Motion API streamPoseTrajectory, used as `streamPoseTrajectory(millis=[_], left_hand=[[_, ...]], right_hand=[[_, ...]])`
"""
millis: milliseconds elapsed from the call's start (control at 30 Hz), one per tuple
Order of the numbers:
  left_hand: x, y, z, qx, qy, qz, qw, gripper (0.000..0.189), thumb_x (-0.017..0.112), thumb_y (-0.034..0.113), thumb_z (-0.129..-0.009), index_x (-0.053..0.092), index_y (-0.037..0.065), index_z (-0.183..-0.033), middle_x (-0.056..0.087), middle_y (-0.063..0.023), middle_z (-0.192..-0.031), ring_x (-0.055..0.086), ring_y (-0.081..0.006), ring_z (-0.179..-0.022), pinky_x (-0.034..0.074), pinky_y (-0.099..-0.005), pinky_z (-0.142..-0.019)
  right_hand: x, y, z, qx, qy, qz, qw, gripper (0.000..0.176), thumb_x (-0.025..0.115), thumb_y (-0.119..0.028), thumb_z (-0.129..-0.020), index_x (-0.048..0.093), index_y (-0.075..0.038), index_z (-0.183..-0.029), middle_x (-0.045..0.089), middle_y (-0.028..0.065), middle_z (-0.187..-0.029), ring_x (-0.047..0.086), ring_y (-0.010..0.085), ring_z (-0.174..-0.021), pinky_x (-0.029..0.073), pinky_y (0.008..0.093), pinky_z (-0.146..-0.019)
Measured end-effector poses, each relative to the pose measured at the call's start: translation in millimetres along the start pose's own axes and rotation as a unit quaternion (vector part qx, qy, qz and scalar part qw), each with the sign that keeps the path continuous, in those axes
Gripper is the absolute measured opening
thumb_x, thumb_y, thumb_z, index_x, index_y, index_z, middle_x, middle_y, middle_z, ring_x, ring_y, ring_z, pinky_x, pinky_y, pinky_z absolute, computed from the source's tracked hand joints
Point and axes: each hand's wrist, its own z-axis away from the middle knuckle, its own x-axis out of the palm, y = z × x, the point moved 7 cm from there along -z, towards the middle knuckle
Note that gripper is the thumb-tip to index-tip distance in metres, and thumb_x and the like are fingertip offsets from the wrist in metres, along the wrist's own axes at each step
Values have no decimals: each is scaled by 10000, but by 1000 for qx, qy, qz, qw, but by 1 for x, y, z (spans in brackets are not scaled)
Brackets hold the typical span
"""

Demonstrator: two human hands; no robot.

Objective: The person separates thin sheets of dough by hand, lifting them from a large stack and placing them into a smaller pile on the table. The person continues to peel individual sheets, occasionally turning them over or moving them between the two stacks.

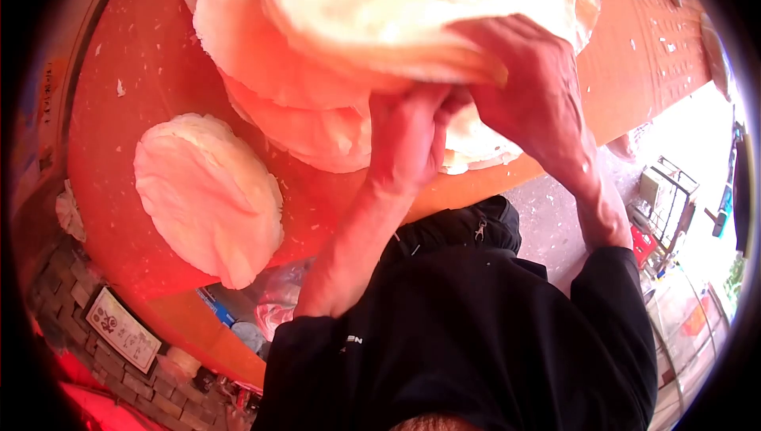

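Observation:
A large pile of thin, pale, round flatbreads [277,74] lies on the orange-red table, its far part washed out by bright light. At the near edge of the pile, my right hand [531,82] grips the rim of the top flatbread [380,27], fingers bent over it. My left hand [408,134] is closed at the same rim, close beside the right; its fingertips are partly hidden under the sheet. A smaller stack of round flatbreads [210,197] sits apart to the left.
Pale crumbs are scattered over the orange-red table [119,138], whose near edge runs in front of my body. A framed sign [123,328] is at lower left by the brick paving. On the right stands a metal rack [666,193] near a red object [644,246].

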Motion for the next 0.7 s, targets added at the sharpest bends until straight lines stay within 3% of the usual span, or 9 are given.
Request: streamPoseTrajectory(millis=[133, 233, 267, 333, 400, 433, 567, 633, 700], left_hand=[[-26, -13, 47, -32, 85, -44, 995, 228, 589, 81, -939, 599, -40, -1132, 666, -118, -1046, 668, -240, -960, 572, -374, -845], [-80, -24, 72, -57, 111, -71, 990, 233, 592, 103, -943, 594, -32, -1134, 664, -125, -1062, 667, -249, -973, 564, -397, -879], [-95, -28, 79, -77, 138, -74, 985, 233, 593, 113, -945, 595, -28, -1131, 665, -124, -1063, 669, -247, -964, 562, -397, -875], [-107, -23, 81, -67, 161, -81, 981, 228, 573, 125, -953, 601, -25, -1123, 669, -123, -1059, 673, -251, -953, 564, -378, -836], [-112, -16, 86, -81, 177, -111, 975, 209, 558, 57, -932, 589, 39, -1138, 663, -90, -1050, 672, -246, -957, 581, -418, -829], [-111, -15, 87, -77, 185, -108, 974, 203, 547, 53, -932, 586, 44, -1131, 660, -89, -1047, 676, -248, -940, 578, -405, -821], [-112, -11, 92, -60, 177, -119, 975, 206, 541, 61, -937, 580, 37, -1139, 648, -96, -1086, 675, -245, -939, 579, -385, -801], [-99, -12, 95, -41, 144, -135, 979, 219, 534, 80, -945, 575, 34, -1155, 648, -92, -1081, 677, -232, -926, 577, -358, -772], [-95, -15, 102, -32, 153, -152, 976, 239, 521, 128, -953, 589, -7, -1138, 665, -98, -1023, 667, -189, -885, 549, -308, -758]], right_hand=[[-4, 37, 0, 61, -95, 4, 994, 135, 710, -83, -701, 691, -90, -834, 646, 122, -727, 633, 328, -681, 491, 398, -592], [-84, 44, -46, 109, -7, -7, 994, 148, 636, -115, -838, 712, -18, -918, 696, 99, -776, 644, 218, -662, 503, 316, -625], [-107, 35, -56, -133, 91, 104, 982, 196, 649, -169, -859, 708, 7, -923, 695, 80, -746, 646, 183, -649, 506, 293, -595], [-153, 59, -80, -41, 144, -59, 987, 235, 645, -188, -876, 693, 41, -903, 684, 93, -712, 643, 176, -635, 508, 285, -581], [-177, 12, -82, -109, 191, 64, 973, 237, 647, -181, -872, 687, 53, -877, 678, 104, -690, 638, 190, -605, 518, 288, -582], [-188, -11, -85, -34, 216, 207, 953, 219, 646, -178, -869, 691, 36, -851, 664, 97, -650, 636, 207, -579, 522, 308, -578], [-139, -64, -42, -173, 230, 289, 913, 249, 638, -211, -866, 685, 33, -848, 673, 100, -696, 644, 209, -609, 522, 314, -583], [-80, -52, -24, -151, 83, 170, 970, 65, 588, -95, -805, 632, -49, -791, 612, 82, -640, 616, 239, -572, 449, 364, -502], [-4, -51, 11, -164, -4, 113, 980, 77, 540, -28, -748, 599, -77, -743, 576, 96, -594, 602, 278, -547, 441, 406, -475]])
